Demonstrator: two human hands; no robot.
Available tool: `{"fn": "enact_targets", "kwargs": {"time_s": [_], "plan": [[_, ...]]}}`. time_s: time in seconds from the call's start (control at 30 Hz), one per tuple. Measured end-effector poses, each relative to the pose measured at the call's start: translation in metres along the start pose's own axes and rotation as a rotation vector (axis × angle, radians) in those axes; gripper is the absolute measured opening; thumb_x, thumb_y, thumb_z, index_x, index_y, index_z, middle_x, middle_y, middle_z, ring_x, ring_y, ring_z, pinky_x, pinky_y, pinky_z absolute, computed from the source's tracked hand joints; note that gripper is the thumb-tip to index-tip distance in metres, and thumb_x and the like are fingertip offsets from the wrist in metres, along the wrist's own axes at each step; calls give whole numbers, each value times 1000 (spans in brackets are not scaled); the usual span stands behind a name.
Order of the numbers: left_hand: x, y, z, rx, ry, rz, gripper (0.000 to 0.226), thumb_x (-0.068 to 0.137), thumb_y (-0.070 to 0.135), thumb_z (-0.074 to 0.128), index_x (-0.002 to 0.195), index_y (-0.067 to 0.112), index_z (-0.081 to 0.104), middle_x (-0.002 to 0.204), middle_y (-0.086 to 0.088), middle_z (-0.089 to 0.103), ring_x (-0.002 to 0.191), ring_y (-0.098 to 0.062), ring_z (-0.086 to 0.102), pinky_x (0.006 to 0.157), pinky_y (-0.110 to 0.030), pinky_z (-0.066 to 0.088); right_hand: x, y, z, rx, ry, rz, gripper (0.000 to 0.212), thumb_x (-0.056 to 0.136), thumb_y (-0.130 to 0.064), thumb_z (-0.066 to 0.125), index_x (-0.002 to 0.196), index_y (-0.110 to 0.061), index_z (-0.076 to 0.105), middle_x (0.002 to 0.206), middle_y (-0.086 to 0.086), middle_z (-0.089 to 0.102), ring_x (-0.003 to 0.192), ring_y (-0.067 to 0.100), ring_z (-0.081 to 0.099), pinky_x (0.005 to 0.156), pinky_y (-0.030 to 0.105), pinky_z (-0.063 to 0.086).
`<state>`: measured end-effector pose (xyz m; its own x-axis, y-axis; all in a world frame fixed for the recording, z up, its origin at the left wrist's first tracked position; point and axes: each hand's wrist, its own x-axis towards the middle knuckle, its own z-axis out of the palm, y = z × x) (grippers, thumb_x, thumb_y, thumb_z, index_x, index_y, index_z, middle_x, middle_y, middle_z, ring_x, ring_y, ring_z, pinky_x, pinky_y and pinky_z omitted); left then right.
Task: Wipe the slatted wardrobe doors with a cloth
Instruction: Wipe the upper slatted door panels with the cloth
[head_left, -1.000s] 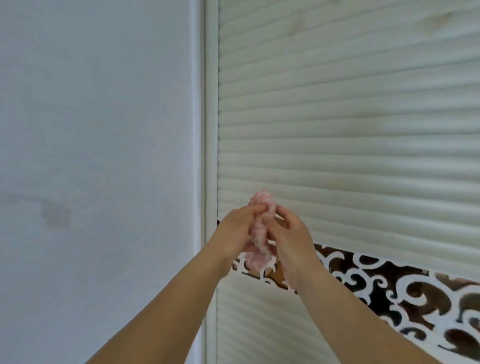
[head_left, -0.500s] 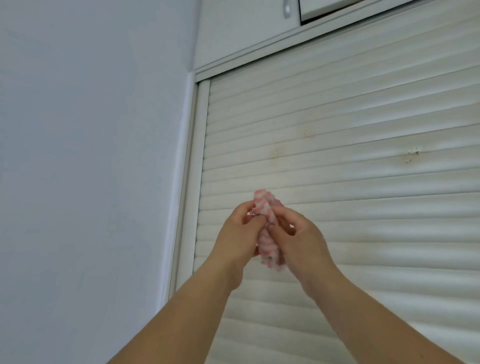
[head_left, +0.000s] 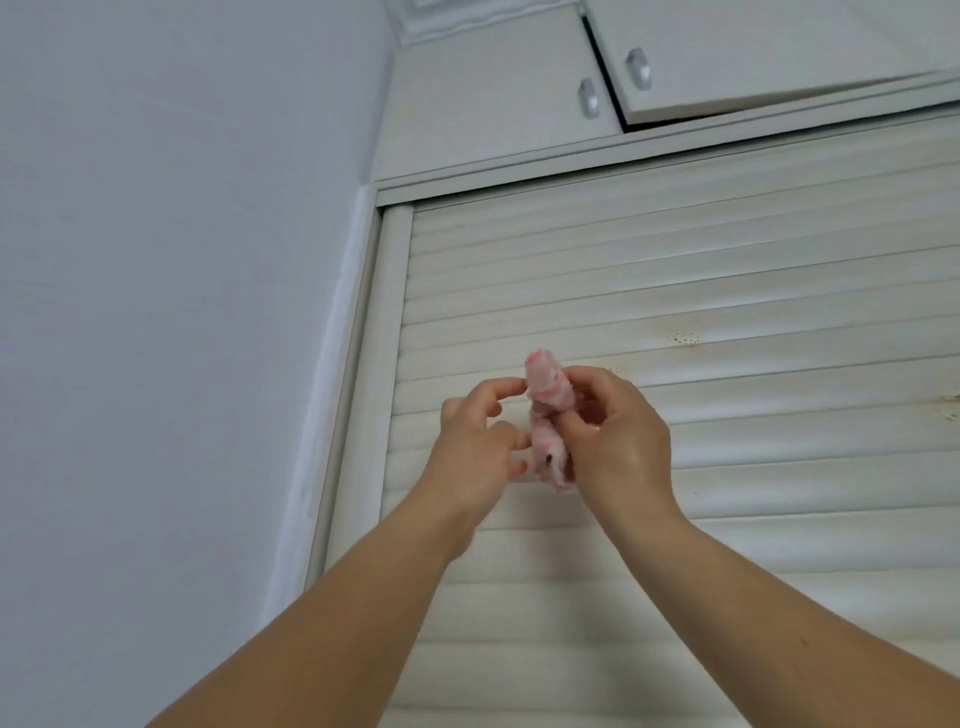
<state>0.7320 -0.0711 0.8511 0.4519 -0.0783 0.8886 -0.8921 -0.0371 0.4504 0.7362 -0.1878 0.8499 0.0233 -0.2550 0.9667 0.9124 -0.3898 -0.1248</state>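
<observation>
Cloth (head_left: 549, 410), pink and white and bunched into a narrow upright roll, sits between two raised hands in front of the slatted wardrobe door (head_left: 727, 467). In the head view, the only one given, the right hand (head_left: 618, 441) grips the roll from the right, its thumb and fingers curled round the middle of the fabric so that the fluffy top pokes out above the fingertips and a lower tuft hangs below the palm. The left hand (head_left: 475, 457) is just beside it with its fingers loosely bent and spread; the forefinger tip reaches toward the upper part of the roll and the lower fingertips lie close to its bottom end, but whether they actually touch the fabric cannot be told. It clamps nothing firmly. Both bare forearms rise from the lower edge of the picture and converge at the roll, which is held clear of the slats rather than pressed on them. The door is cream, its horizontal slats running across the right side, with small brownish speckled marks (head_left: 685, 339) above and right of the hands and another patch at the far right edge. A pale vertical frame (head_left: 387, 322) bounds the door on the left, next to a plain white wall (head_left: 171, 312). Above the door are two flat upper cabinet doors (head_left: 493, 104), each with a small metal knob (head_left: 588, 98); the right one stands slightly ajar.
</observation>
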Motion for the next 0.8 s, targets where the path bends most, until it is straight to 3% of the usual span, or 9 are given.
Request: {"fn": "enact_targets", "kwargs": {"time_s": [0.07, 0.1, 0.17, 0.27, 0.37, 0.43, 0.53, 0.67, 0.8], "plan": [[15, -17, -19, 220, 68, 76, 40, 93, 2, 40, 119, 30, 53, 119, 3, 41, 92, -9, 56, 73, -19, 50, 17, 2, 0, -32, 62, -96, 34, 89, -1, 53, 88, -31, 67, 93, -3, 59, 62, 0, 59, 47, 14, 44], [22, -24, -29, 323, 98, 102, 41, 94, 1, 38, 121, 30, 52, 119, 4, 43, 94, -10, 53, 69, -17, 46, 27, 3, -1, -66, 87, -158, 33, 88, 0, 53, 94, -28, 69, 98, -3, 58, 65, 0, 58, 47, 13, 43], [34, -38, -47, 483, 123, 117, 46, 93, -2, 34, 125, 26, 49, 121, 5, 44, 95, -11, 48, 63, -15, 39, 47, 10, -2, -218, 128, -274, 30, 88, -5, 56, 101, -28, 70, 104, -16, 55, 86, -6, 54, 67, 15, 47], [46, -54, -62, 633, 102, 143, 56, 87, -9, 33, 133, 21, 44, 130, 1, 43, 108, -11, 45, 79, -16, 35, 68, 22, 5, -429, 142, -299, 25, 92, -14, 53, 107, -28, 67, 104, -21, 52, 104, 2, 44, 85, 21, 41], [53, -64, -64, 651, 88, 147, 66, 85, -13, 32, 141, 22, 33, 138, 0, 41, 123, -14, 41, 90, -14, 29, 73, 33, 28, -736, 49, -467, 32, 91, -9, 48, 114, -20, 67, 116, 6, 58, 110, 28, 48, 89, 35, 40], [55, -70, -60, 619, 96, 139, 72, 84, -12, 32, 145, 26, 25, 141, 1, 41, 125, -14, 41, 88, -13, 29, 67, 40, 47, -836, -66, -464, 30, 93, -18, 45, 115, -23, 64, 120, 7, 57, 112, 34, 46, 87, 38, 42], [56, -77, -55, 608, 164, 143, 79, 83, -10, 33, 147, 31, 15, 139, 3, 43, 120, -15, 45, 84, -17, 33, 52, 48, 75, -1065, -204, -501, 33, 98, -27, 35, 125, -25, 55, 130, 2, 52, 121, 33, 40, 86, 38, 35], [56, -82, -47, 687, 235, 167, 85, 79, -5, 37, 147, 35, 4, 139, -3, 43, 118, -25, 47, 95, -35, 41, 38, 48, 90, -1229, -317, -508, 38, 99, -24, 29, 131, -22, 49, 140, 1, 44, 126, 32, 33, 94, 39, 29], [49, -79, -38, 886, 241, 153, 78, 84, -1, 36, 147, 32, 6, 143, -3, 38, 129, -24, 35, 107, -39, 29, 38, 50, 63, -1309, -333, -494, 40, 99, -20, 32, 138, -23, 40, 144, 2, 37, 129, 30, 29, 97, 37, 26]]}}
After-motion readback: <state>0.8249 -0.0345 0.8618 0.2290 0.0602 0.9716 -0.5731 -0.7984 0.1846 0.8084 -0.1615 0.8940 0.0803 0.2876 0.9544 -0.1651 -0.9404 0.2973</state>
